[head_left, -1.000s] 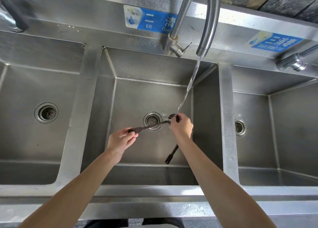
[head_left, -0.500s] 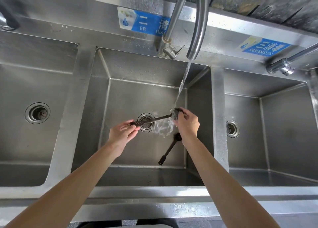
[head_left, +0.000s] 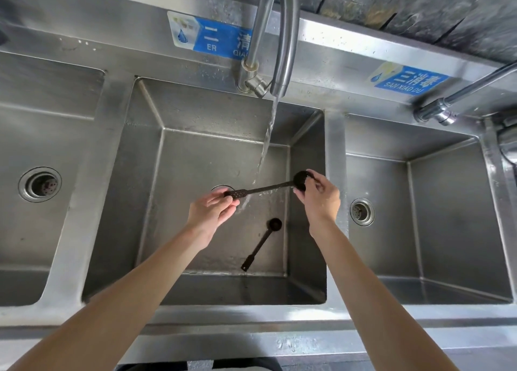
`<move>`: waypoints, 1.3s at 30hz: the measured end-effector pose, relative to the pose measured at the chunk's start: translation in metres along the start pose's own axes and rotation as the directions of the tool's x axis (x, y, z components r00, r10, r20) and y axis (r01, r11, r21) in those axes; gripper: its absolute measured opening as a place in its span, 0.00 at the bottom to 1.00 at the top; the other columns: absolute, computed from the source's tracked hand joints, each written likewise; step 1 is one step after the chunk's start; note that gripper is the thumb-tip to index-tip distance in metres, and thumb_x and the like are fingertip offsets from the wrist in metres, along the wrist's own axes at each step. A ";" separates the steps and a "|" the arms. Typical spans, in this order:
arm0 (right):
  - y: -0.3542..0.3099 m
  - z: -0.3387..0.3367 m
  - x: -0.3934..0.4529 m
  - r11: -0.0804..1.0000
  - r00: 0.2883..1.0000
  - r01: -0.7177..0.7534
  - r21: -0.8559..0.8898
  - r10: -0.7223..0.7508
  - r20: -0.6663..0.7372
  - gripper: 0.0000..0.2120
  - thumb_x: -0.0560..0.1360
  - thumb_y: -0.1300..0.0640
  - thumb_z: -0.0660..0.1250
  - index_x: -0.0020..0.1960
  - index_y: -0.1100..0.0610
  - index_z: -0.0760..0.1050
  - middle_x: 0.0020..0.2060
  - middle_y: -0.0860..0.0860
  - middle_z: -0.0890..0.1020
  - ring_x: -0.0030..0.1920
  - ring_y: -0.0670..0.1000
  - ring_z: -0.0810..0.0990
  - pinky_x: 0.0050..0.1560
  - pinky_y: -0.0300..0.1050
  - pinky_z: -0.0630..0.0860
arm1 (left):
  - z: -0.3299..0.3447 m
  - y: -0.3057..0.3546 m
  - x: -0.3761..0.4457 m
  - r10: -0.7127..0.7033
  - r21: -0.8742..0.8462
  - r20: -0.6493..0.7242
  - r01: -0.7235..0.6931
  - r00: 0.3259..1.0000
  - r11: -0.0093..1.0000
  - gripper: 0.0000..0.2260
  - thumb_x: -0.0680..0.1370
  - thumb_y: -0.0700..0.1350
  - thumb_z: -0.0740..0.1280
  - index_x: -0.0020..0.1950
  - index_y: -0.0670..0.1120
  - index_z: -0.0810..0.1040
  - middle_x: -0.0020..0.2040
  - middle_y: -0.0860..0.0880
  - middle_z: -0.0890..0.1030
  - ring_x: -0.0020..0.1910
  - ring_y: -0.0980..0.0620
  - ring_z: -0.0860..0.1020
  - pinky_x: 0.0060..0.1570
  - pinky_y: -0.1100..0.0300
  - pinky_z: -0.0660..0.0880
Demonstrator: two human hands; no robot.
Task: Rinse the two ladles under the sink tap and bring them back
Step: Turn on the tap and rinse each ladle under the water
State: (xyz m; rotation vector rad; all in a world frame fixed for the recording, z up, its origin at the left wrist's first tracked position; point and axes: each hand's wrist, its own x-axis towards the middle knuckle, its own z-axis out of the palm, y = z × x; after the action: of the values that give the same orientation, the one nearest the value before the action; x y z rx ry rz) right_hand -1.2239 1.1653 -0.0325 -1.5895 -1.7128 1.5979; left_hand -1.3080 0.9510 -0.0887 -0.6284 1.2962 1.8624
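I hold a black ladle [head_left: 265, 189] level over the middle sink basin [head_left: 195, 158]. My left hand [head_left: 212, 205] pinches its perforated handle end. My right hand [head_left: 319, 195] grips its round bowl. Water runs from the curved tap [head_left: 279, 35] and strikes the ladle's shaft between my hands. A second black ladle [head_left: 261, 243] lies on the basin floor below my right hand, bowl pointing away from me, handle toward me.
A left basin [head_left: 42, 152] and a right basin [head_left: 433, 202] flank the middle one, each with a drain. Another tap [head_left: 447, 107] reaches in from the right. Blue labels sit on the back ledge. The steel front rim [head_left: 251, 323] runs under my forearms.
The held ladle has shifted right, so the water now lands on its shaft instead of its bowl. The second ladle lies more in the open on the basin floor.
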 end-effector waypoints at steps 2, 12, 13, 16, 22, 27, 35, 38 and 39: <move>-0.002 -0.009 0.002 1.000 1.000 0.010 -0.002 -0.010 -0.014 0.12 0.80 0.62 0.68 0.59 0.52 0.85 0.53 0.55 0.86 0.54 0.56 0.87 0.38 0.33 0.83 | 0.009 -0.004 0.001 0.002 0.009 0.009 -0.002 1.000 1.000 0.12 0.76 0.30 0.70 0.59 0.36 0.81 0.53 0.39 0.86 0.49 0.46 0.87 0.48 0.60 0.83; -0.001 -0.040 0.006 0.975 0.997 -0.064 0.214 0.070 -0.022 0.10 0.79 0.54 0.67 0.56 0.48 0.85 0.51 0.52 0.86 0.48 0.50 0.89 0.53 0.41 0.84 | 0.046 -0.013 0.002 -0.042 -0.065 0.012 0.043 0.999 0.997 0.10 0.77 0.35 0.71 0.57 0.37 0.80 0.52 0.36 0.85 0.49 0.44 0.87 0.50 0.57 0.83; 0.000 -0.041 0.006 0.961 0.996 -0.083 0.264 0.084 0.008 0.10 0.80 0.53 0.67 0.58 0.49 0.84 0.50 0.51 0.86 0.50 0.49 0.89 0.53 0.40 0.84 | 0.048 -0.012 0.001 -0.064 -0.108 0.016 0.066 0.998 0.992 0.12 0.77 0.37 0.72 0.59 0.37 0.79 0.53 0.36 0.84 0.50 0.43 0.86 0.51 0.56 0.83; 0.006 -0.040 0.005 0.894 0.985 -0.172 0.415 0.147 0.092 0.12 0.82 0.50 0.68 0.63 0.52 0.83 0.51 0.50 0.85 0.56 0.49 0.86 0.50 0.35 0.83 | 0.052 -0.008 -0.002 -0.105 -0.239 0.032 0.110 0.994 0.965 0.17 0.77 0.41 0.73 0.64 0.35 0.77 0.55 0.36 0.82 0.51 0.43 0.84 0.52 0.56 0.83; 0.020 -0.025 0.002 0.808 0.951 -0.308 0.502 0.258 0.170 0.08 0.83 0.54 0.68 0.58 0.52 0.84 0.51 0.53 0.81 0.52 0.51 0.81 0.52 0.41 0.82 | 0.044 -0.002 -0.005 -0.122 -0.373 0.025 0.123 0.992 0.920 0.08 0.78 0.34 0.69 0.56 0.37 0.81 0.50 0.39 0.84 0.49 0.46 0.84 0.52 0.57 0.82; 0.031 -0.011 0.002 0.734 0.909 -0.418 0.535 0.343 0.238 0.13 0.85 0.65 0.59 0.53 0.54 0.80 0.63 0.61 0.78 0.62 0.59 0.79 0.62 0.52 0.81 | 0.026 -0.002 -0.008 -0.068 -0.374 0.025 0.072 0.997 0.925 0.13 0.78 0.29 0.64 0.60 0.36 0.81 0.60 0.39 0.84 0.56 0.47 0.83 0.55 0.58 0.82; 0.038 0.024 -0.004 0.727 0.884 -0.467 0.503 0.370 0.286 0.13 0.84 0.69 0.57 0.55 0.57 0.78 0.62 0.62 0.79 0.63 0.60 0.82 0.67 0.55 0.79 | -0.009 0.008 -0.014 0.011 -0.372 0.058 0.012 0.998 0.928 0.14 0.78 0.28 0.63 0.61 0.37 0.82 0.63 0.42 0.83 0.62 0.47 0.81 0.60 0.56 0.79; 0.038 0.039 -0.010 0.737 0.876 -0.480 0.476 0.383 0.292 0.13 0.84 0.68 0.56 0.55 0.56 0.78 0.60 0.61 0.80 0.61 0.58 0.83 0.67 0.54 0.80 | -0.024 0.014 -0.015 0.032 -0.376 0.066 -0.005 0.997 0.927 0.14 0.78 0.28 0.63 0.62 0.36 0.81 0.65 0.41 0.81 0.64 0.46 0.80 0.60 0.56 0.79; 0.038 0.044 -0.013 0.738 0.875 -0.483 0.472 0.384 0.296 0.13 0.84 0.68 0.56 0.54 0.55 0.78 0.58 0.60 0.80 0.59 0.57 0.83 0.66 0.53 0.80 | -0.028 0.016 -0.015 0.037 -0.373 0.060 -0.012 0.998 0.928 0.15 0.78 0.28 0.63 0.63 0.35 0.79 0.66 0.41 0.81 0.65 0.46 0.79 0.60 0.56 0.79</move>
State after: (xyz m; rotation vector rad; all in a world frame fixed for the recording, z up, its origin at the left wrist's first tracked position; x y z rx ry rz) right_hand -1.2365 1.1237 -0.0728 -1.6472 -0.8349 2.2549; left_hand -1.3133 0.9170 -0.0789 -0.7407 0.9141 2.1539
